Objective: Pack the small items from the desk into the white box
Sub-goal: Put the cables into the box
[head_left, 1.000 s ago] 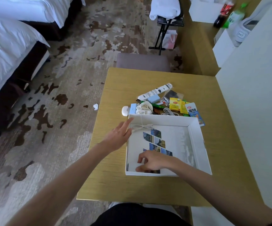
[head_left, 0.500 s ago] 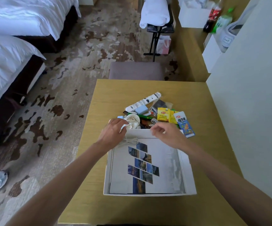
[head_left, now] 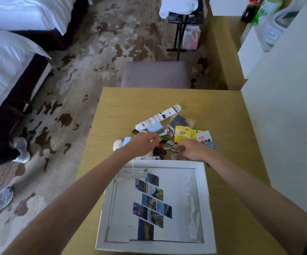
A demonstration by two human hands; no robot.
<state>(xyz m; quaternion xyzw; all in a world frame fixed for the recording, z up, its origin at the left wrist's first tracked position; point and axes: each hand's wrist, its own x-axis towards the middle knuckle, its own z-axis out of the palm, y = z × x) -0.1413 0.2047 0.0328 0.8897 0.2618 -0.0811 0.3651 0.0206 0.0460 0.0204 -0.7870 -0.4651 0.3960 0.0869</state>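
The box (head_left: 154, 247) lies on the surface (head_left: 231, 126). It holds a cable (head_left: 132, 173) in its 11 o'clock corner, over a photo sheet (head_left: 152, 205). The items (head_left: 182, 134) are piled at its 12 o'clock. There the right hand (head_left: 191, 150) pinches a second cable (head_left: 171, 145). The left hand (head_left: 143, 144) is curled, and I cannot tell whether it holds anything.

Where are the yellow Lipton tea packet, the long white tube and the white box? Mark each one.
yellow Lipton tea packet (head_left: 182, 134): head view, on its printed front face.
long white tube (head_left: 158, 117): head view, on the middle of its body.
white box (head_left: 205, 199): head view, on its right rim.
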